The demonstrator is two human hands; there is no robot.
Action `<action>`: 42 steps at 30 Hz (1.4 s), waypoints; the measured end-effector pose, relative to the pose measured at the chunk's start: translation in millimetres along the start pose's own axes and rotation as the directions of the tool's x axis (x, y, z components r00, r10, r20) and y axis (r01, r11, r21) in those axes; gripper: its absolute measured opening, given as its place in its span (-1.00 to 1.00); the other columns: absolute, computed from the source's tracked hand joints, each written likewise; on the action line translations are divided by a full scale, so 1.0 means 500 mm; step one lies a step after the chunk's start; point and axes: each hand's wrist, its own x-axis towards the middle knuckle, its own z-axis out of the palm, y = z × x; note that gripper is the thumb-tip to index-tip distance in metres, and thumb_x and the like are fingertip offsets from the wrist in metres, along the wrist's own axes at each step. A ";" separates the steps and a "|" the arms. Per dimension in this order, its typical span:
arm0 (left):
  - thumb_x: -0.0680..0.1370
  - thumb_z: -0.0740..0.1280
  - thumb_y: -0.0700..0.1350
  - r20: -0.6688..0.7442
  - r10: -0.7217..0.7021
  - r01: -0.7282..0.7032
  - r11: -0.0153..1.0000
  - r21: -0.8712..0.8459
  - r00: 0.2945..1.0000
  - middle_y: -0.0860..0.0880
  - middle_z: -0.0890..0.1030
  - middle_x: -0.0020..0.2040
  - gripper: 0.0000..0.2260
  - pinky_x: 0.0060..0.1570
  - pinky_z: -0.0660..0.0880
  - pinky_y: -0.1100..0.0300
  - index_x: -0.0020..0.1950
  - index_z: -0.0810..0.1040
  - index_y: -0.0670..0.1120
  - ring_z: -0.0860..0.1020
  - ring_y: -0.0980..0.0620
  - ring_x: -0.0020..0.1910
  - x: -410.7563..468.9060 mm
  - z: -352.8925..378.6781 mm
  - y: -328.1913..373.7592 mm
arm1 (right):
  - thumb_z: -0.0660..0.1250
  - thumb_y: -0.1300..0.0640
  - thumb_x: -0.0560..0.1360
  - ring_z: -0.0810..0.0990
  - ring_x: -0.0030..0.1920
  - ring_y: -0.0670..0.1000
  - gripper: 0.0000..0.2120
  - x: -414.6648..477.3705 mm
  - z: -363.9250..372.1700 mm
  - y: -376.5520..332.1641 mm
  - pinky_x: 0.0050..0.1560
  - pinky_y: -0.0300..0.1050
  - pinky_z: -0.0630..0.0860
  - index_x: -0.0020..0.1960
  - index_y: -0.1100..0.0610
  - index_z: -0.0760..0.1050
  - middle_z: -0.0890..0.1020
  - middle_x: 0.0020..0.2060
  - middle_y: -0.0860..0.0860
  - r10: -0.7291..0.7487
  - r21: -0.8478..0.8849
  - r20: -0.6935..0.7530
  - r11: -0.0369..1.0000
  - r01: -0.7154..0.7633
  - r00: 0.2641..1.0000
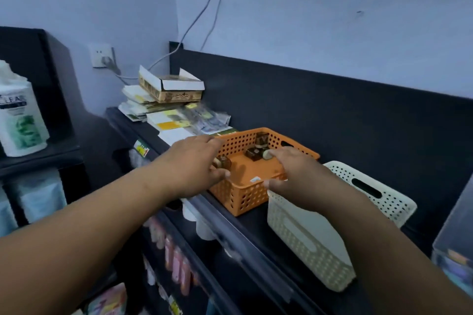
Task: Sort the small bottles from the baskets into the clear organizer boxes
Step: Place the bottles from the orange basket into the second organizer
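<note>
The orange basket (243, 197) sits on a dark shelf top (258, 227). Inside it lie small dark bottles: the left-wall bottle (223, 162) on its side, the middle bottle (253, 154) near the basket's far right, and the far bottle (262, 138) upright against the back wall.

The left hand (194, 161) reaches over the basket's left wall, palm down, fingers straight and thumb spread wide. The left-wall bottle lies in that gap (blur hides whether skin touches it). The right hand (297, 176) comes over the basket's near right corner, also spread wide. Its forefinger tip is at a pale cap (267, 154) just beside the middle bottle, and its thumb is by the near rim.

A cream basket (302, 238) stands just right of the orange one. A clear organizer box (453, 245) stands well to its right, and loose papers (179, 120) lie to its far left.
</note>
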 end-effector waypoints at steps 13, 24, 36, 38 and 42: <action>0.51 0.34 0.09 0.316 0.336 -0.323 0.942 -0.095 0.887 0.00 0.40 0.37 -0.53 0.19 0.37 0.14 0.39 0.34 0.08 0.41 -0.02 0.30 0.310 0.108 -0.111 | 0.36 -0.11 0.50 0.28 0.45 0.02 -0.30 0.224 0.044 -0.022 0.35 -0.07 0.32 0.54 -0.04 0.14 0.20 0.52 -0.04 0.294 -0.066 0.053 0.955 -0.290 0.954; 0.57 0.24 -0.17 0.551 0.531 -0.495 0.838 -0.229 0.644 0.00 0.46 0.31 -0.58 0.17 0.43 0.11 0.42 0.35 0.08 0.46 -0.02 0.25 0.395 0.165 -0.121 | 0.36 -0.12 0.50 0.34 0.40 0.07 -0.33 0.302 0.073 -0.011 0.30 -0.07 0.34 0.52 -0.06 0.17 0.30 0.46 0.00 0.538 -0.040 0.094 0.843 -0.537 0.838; 0.48 0.35 -0.17 0.403 0.621 -0.495 0.782 -0.379 0.672 0.06 0.55 0.04 -0.66 0.00 0.52 0.11 0.20 0.45 0.09 0.53 0.04 -0.01 0.449 0.184 -0.138 | 0.36 0.02 0.51 0.50 0.24 0.10 -0.50 0.383 0.090 0.001 0.21 0.01 0.49 0.42 -0.02 0.35 0.50 0.28 0.03 0.550 -0.059 0.135 0.835 -0.548 0.824; 0.45 0.36 -0.18 0.322 0.631 -0.483 0.761 -0.433 0.706 0.07 0.54 0.03 -0.65 0.01 0.55 0.05 0.18 0.45 0.12 0.53 0.05 -0.03 0.456 0.178 -0.152 | 0.35 0.11 0.51 0.57 0.10 0.08 -0.65 0.406 0.097 0.008 0.12 0.04 0.55 0.29 0.01 0.46 0.59 0.11 0.03 0.538 -0.002 0.141 0.839 -0.544 0.831; 0.41 0.39 -0.18 0.191 0.607 -0.426 0.716 -0.553 0.772 0.14 0.49 -0.04 -0.64 -0.02 0.52 0.08 0.11 0.44 0.16 0.50 0.14 -0.06 0.463 0.163 -0.186 | 0.36 0.17 0.48 0.60 0.00 0.06 -0.81 0.446 0.119 0.023 0.07 0.03 0.56 0.09 0.01 0.53 0.63 -0.02 0.02 0.509 0.079 0.129 0.850 -0.521 0.851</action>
